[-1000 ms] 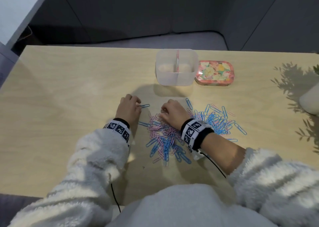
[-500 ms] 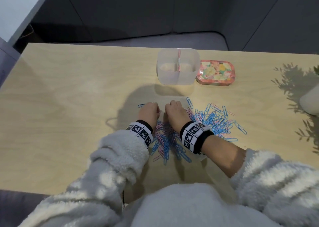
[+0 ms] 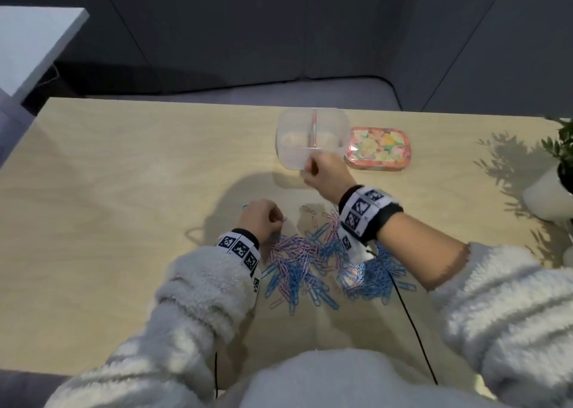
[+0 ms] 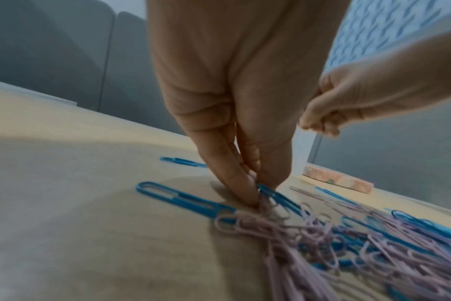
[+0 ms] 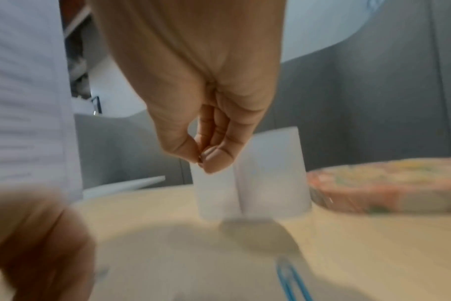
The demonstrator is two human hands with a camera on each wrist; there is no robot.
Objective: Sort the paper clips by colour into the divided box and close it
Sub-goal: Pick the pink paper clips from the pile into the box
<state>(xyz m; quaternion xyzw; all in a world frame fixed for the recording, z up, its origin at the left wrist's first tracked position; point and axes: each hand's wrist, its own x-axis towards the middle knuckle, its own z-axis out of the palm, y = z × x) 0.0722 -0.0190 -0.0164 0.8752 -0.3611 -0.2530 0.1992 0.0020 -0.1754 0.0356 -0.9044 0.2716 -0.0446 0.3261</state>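
Note:
A mixed pile of pink and blue paper clips (image 3: 310, 262) lies on the wooden table in front of me. The clear divided box (image 3: 286, 156) stands open behind it, its floral lid (image 3: 379, 149) lying flat to the right. My left hand (image 3: 280, 220) is at the pile's far left edge, its fingertips (image 4: 245, 191) pinching clips where pink and blue ones meet. My right hand (image 3: 310, 167) is raised at the box's front wall. Its thumb and fingers (image 5: 214, 156) pinch something small, only a sliver showing, seemingly a clip. The box (image 5: 258, 179) is just beyond them.
A white plant pot (image 3: 548, 197) stands at the table's right edge. Single blue clips (image 4: 178, 196) lie loose left of the pile. A white surface (image 3: 34, 45) sits off the table's far left corner. A black cable (image 3: 412, 321) trails from my right wrist.
My right hand has lifted off the pile and moved forward to the box's front wall, fingers pinched. My left hand stays at the pile's left edge, having come in from the left earlier.

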